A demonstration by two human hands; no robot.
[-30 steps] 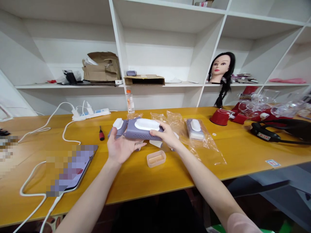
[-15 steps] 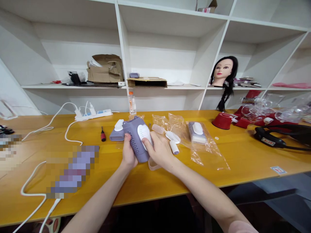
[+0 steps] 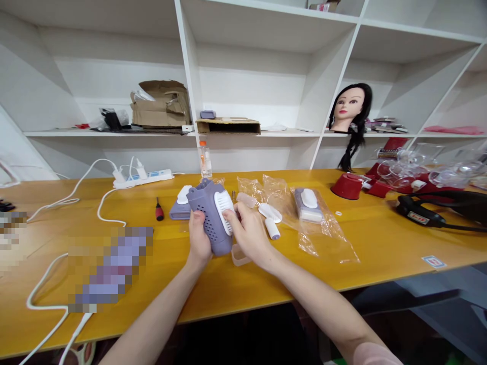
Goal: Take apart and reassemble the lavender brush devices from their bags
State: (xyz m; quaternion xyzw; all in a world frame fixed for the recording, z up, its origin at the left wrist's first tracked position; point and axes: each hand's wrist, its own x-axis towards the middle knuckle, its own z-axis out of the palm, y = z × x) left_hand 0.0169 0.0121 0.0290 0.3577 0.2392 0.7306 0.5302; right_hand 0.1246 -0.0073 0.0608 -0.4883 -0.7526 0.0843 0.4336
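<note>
My left hand (image 3: 200, 238) is wrapped round a grey-purple plastic case (image 3: 208, 215) with rows of small holes, held tilted above the table. A white ribbed or bristled brush (image 3: 223, 209) lies against the case's right side. My right hand (image 3: 251, 230) grips this brush, thumb on its face and the other fingers behind. Just below the right hand sits a translucent plastic cup (image 3: 239, 256), partly hidden. To the right are a white oval piece (image 3: 270, 213) and a small white roller (image 3: 272, 229). Behind the case is another grey-purple case (image 3: 178, 210) with a white top.
A red-handled screwdriver (image 3: 159, 210) and a power strip (image 3: 144, 178) lie to the left. A bagged grey-white unit (image 3: 308, 205) is on the right, beyond it red bases (image 3: 347, 186) and a black headset-like device (image 3: 418, 215). A bottle (image 3: 204, 159) stands at the back.
The white brush has turned slightly on the case's side, showing its ribbed edge more. The case tilts a little differently in my hands. The whole view has shifted slightly.
</note>
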